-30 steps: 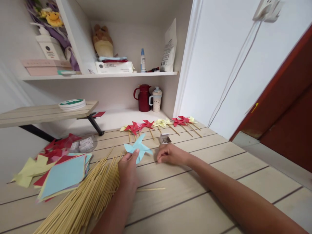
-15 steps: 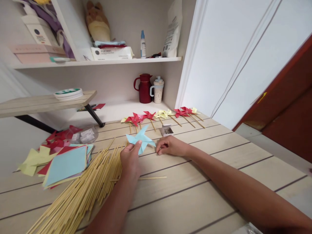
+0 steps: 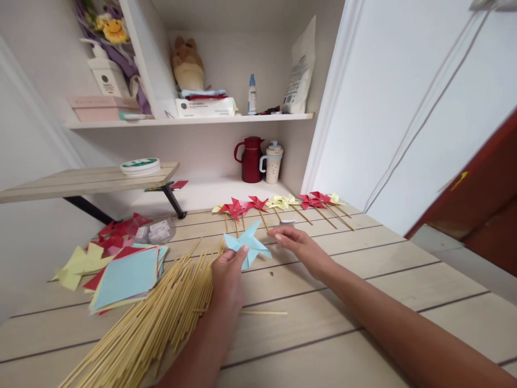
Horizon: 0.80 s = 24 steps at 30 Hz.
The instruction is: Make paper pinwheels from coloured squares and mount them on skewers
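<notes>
My left hand [image 3: 228, 269] pinches a light blue paper pinwheel [image 3: 249, 246] between thumb and fingers, above the table. Just right of it, my right hand [image 3: 297, 245] hovers with fingers loosely stretched and nothing visible in them. Behind that hand a small box [image 3: 287, 222] shows only its lid; the rest is hidden. A tiny dark piece [image 3: 271, 274], too small to name, lies on the table below the right fingertips. One thin wooden stick [image 3: 264, 312] lies crosswise by my left forearm, beside a large heap of sticks [image 3: 161, 307].
Finished pinwheels on sticks [image 3: 258, 203] line the table's back edge. Stacked coloured paper [image 3: 127, 277], a yellow paper shape [image 3: 81, 264] and a clear container [image 3: 157, 231] are at the left. Behind stand a raised wooden stand [image 3: 92, 180], a red jug [image 3: 252, 161] and a cup [image 3: 273, 163].
My right hand has lifted off the table towards the small box, and its fingers have loosened. The tiny dark piece now shows where they were. The camera view has shifted; my left hand keeps the pinwheel.
</notes>
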{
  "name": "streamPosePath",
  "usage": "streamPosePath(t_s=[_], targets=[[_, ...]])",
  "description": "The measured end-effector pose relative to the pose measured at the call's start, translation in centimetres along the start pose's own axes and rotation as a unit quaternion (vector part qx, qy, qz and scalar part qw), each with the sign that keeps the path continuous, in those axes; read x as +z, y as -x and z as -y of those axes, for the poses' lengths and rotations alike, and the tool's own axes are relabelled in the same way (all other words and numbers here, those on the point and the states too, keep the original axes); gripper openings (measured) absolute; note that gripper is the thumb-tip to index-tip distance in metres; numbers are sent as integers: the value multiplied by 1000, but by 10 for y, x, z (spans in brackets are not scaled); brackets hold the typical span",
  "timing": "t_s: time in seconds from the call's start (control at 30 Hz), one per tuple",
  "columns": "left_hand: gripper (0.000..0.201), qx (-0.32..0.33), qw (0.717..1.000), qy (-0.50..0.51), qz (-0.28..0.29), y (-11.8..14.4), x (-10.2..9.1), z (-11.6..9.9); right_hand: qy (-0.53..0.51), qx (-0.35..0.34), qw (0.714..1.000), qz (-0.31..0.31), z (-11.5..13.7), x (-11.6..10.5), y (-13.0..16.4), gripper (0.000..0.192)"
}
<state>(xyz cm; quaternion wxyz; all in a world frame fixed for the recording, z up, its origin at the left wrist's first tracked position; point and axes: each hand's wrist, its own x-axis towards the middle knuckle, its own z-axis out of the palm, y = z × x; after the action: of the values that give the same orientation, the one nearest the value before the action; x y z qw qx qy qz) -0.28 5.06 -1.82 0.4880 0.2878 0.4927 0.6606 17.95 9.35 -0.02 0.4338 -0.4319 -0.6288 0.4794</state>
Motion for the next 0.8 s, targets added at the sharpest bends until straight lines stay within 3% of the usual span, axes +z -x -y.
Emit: streamPosePath(t_s=[0.17,0.33,0.8], targets=[[33,-8,999,-21,40,6,3,1,-82,55,993,69,9,14,7,49],[30,0,997,-51,60,10,6,0,-148,54,983,93,14,22,11,39],[28,28,989,-115,93,20,11,-4,-140,64,988,15,11,24,11,32]])
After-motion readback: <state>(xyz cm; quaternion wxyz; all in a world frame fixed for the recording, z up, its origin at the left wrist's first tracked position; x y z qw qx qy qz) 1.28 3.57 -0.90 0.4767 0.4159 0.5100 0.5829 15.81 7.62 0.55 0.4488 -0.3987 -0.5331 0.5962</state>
